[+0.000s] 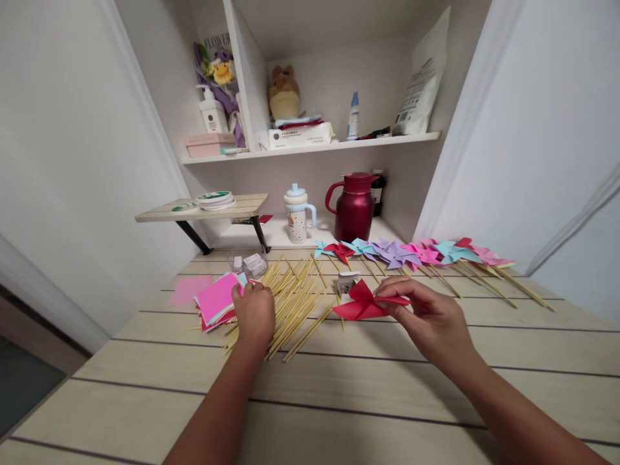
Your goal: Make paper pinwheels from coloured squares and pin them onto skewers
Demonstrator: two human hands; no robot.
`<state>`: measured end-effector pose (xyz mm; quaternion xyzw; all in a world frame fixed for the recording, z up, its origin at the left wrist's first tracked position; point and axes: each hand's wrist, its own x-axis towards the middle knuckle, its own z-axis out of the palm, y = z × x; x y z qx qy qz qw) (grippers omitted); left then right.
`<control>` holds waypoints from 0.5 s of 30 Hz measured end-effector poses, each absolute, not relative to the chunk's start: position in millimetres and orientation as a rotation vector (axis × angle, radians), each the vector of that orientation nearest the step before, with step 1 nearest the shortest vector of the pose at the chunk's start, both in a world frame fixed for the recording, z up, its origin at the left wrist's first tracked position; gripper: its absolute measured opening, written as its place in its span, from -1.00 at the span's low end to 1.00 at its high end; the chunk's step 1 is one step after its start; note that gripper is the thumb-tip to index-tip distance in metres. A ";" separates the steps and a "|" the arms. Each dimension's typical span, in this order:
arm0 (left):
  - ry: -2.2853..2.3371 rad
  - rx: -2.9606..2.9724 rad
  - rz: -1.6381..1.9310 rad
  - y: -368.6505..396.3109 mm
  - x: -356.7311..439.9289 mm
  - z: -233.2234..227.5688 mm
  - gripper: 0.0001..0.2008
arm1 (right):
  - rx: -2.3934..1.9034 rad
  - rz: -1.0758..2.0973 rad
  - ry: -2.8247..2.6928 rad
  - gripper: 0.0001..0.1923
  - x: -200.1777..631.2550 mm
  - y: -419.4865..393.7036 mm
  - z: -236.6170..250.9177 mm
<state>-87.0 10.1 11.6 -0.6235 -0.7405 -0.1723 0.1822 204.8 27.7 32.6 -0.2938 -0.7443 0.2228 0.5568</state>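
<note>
Your left hand covers the near ends of the bamboo sticks and one corner of the paper stack, so you cannot tell which it grips. Your right hand hides the back edge of the red folded paper. Both your forearms run off the bottom edge. The print on the small box and the shelf packages is too small to read.

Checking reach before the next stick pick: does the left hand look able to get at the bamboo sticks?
Probably yes: the left hand already rests on the pile of bamboo sticks, with nothing lying over them.
</note>
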 end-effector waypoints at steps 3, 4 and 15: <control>-2.094 -1.750 -0.631 10.2 -85.5 12.9 -0.69 | -0.695 0.537 -1.765 -0.96 205.3 28.5 31.8; -2.096 -1.748 -0.694 9.8 -84.6 14.2 -0.69 | -0.695 0.542 -1.769 -0.96 205.3 28.7 31.6; -2.132 -1.791 -1.864 11.7 -61.9 32.6 -0.86 | -0.667 0.607 -1.770 -0.96 198.9 27.5 33.2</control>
